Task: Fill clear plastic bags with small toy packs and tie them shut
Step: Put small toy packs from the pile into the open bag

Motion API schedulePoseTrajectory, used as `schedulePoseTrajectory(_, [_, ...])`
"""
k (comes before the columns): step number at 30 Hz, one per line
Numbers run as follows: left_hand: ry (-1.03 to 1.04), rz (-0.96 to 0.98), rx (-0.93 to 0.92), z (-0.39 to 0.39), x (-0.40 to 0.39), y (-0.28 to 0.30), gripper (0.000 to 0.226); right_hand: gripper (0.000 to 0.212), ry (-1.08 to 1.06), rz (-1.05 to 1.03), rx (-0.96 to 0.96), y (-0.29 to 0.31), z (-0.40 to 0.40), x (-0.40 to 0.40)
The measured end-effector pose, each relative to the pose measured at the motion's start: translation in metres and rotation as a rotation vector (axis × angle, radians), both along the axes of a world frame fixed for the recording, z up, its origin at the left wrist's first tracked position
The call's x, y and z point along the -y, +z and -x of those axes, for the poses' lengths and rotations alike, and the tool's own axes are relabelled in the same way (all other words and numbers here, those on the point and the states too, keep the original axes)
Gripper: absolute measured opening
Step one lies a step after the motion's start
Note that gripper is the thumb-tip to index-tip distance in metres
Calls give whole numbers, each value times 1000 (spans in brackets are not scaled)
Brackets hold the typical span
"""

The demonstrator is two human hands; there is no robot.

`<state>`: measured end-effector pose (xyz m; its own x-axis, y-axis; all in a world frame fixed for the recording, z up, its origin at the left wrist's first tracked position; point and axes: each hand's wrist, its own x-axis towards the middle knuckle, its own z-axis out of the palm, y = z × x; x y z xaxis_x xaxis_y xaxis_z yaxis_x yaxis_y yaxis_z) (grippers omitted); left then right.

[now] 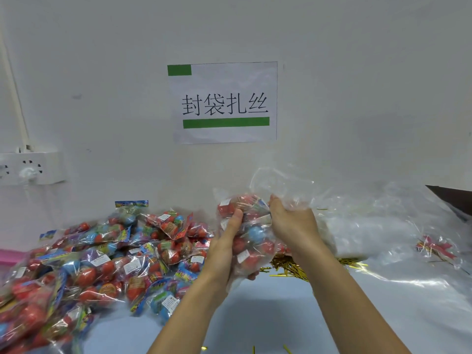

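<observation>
**Bagging station: items in view, placed relative to the wall sign**

1. Wall sign [222,102]: white sheet with green bars and four black characters, fixed to the pale wall above the worktop [268,310].

2. Clear plastic bag [255,226]: held up off the worktop, directly below the sign. It holds several toy packs with red and blue balls; its loose upper part billows up and to the right, below the sign's right edge.

3. Left hand [224,247]: below the sign, at the bag's left side. Its fingers wrap round the filled lower part, thumb pressed against the front.

4. Right hand [291,226]: below the sign's right corner, touching the bag's right side. Its fingers are curled into the plastic near the top of the contents, gathering it.

5. Heap of toy packs [102,256]: small clear packs with red and blue balls and coloured header cards, piled on the worktop below and to the left of the sign.

6. Gold twist ties [288,267]: a loose bundle on the worktop under the held bag, with a few strays nearer the camera.

7. Stack of empty clear bags [378,226]: lying on the worktop below and well to the right of the sign.

8. Power strip [30,168]: white, on the wall well to the left of the sign and lower down.
</observation>
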<state>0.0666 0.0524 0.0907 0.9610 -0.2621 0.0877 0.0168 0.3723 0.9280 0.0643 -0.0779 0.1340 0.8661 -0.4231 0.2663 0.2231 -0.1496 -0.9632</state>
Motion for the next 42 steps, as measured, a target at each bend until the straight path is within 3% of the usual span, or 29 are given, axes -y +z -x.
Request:
schedulePoseTrajectory(4, [-154,-147,-101,-4,-15,1,66,46,79,207,37,-2,1,11])
schedulePoseTrajectory(7, [-196,-184,-219,-4,-22,0,73,38,52,340,85,-4,1,13])
schedulePoseTrajectory(10, [-194,-196,-258,-3,-22,3,75,43,5,331,181,-10,-1,12])
schedulePoseTrajectory(17, [-252,-160,-316,-1,-22,10,76,27,-14,380,419,-11,3,7])
schedulePoseTrajectory(21, [-368,-169,-358,-3,-34,10,69,10,124,411,247,-16,1,15])
schedulePoseTrajectory(24, [-474,-161,-360,-4,-42,5,76,42,223,358,182,-13,2,16])
schedulePoseTrajectory(28, [-365,-214,-279,-11,-37,-1,87,45,97,344,261,-6,2,15])
schedulePoseTrajectory(30, [-201,-234,-196,-12,-32,1,60,47,-3,178,223,-4,-1,22])
schedulePoseTrajectory(32, [-48,-348,27,-10,-29,2,25,39,-68,-31,138,-2,-5,29])
schedulePoseTrajectory(33, [-4,-415,156,-9,-28,1,27,35,-79,-97,89,-2,-7,32])
schedulePoseTrajectory(35, [-33,-492,371,-6,-23,0,58,30,-68,-144,22,-3,-9,32])
schedulePoseTrajectory(38, [-90,-477,483,0,-15,-2,88,26,-59,-124,-20,-3,-9,31])
schedulePoseTrajectory(40, [-21,-436,522,0,-13,-1,88,24,-55,-126,-42,-3,-7,28])
schedulePoseTrajectory(42, [72,-353,542,-2,-10,-1,74,28,-59,-144,-44,-3,-7,25])
